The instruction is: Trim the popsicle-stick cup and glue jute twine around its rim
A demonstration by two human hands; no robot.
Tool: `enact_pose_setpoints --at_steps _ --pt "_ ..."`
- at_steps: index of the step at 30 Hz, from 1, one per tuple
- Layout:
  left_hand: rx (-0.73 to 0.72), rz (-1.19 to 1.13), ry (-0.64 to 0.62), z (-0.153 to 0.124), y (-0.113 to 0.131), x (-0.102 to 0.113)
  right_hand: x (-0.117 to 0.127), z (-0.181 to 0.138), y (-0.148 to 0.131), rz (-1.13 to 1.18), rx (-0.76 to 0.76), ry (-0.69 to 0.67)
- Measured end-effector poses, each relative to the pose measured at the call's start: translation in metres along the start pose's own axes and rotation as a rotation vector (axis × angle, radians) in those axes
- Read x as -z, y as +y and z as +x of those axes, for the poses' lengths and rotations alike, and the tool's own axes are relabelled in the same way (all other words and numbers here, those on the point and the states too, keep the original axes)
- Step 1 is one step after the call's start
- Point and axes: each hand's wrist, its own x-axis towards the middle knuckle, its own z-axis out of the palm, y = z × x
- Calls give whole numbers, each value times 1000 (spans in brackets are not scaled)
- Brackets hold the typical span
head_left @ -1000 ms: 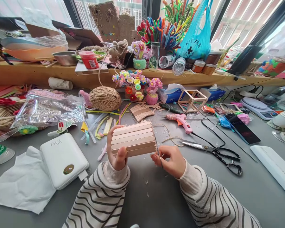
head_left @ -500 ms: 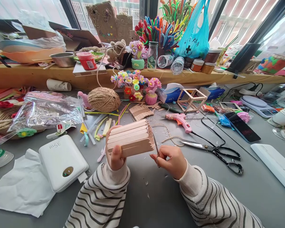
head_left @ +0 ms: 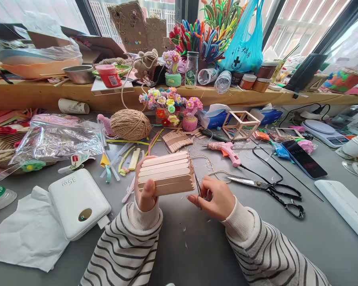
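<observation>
My left hand (head_left: 145,191) holds up a panel of pale wooden craft sticks (head_left: 166,173), glued side by side, thumb on its front lower left corner. My right hand (head_left: 215,197) grips small metal scissors (head_left: 197,187), whose blades point up at the panel's right edge. Both sleeves are white with dark stripes. A strand of twine (head_left: 212,173) lies on the grey table (head_left: 197,246) just behind my right hand.
Large black-handled scissors (head_left: 268,190), a pink glue gun (head_left: 226,151), a ball of twine (head_left: 130,124), loose sticks (head_left: 176,141), a stick cube frame (head_left: 241,125), a phone (head_left: 304,159) and a white power bank (head_left: 77,202) surround me. Small wood chips lie near my wrists.
The stick panel tilted left and came back nearly level. My right hand with the small scissors shifted slightly up along the panel's right edge.
</observation>
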Motion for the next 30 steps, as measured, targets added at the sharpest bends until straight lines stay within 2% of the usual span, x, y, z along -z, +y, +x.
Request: enact_pose_setpoints --at_steps 4,11,22,25,30 --pt "-20 47 -67 0 2 0 -1 1 2 -34 12 23" --pt "21 26 17 -1 0 0 -5 1 8 -61 92 83" --pt "38 -17 35 -3 -3 1 -5 2 9 -91 155 120" --pt "66 -18 68 -2 -1 -1 -5 2 9 -108 182 143" --pt "171 -54 196 2 7 -9 -3 2 5 -96 224 157"
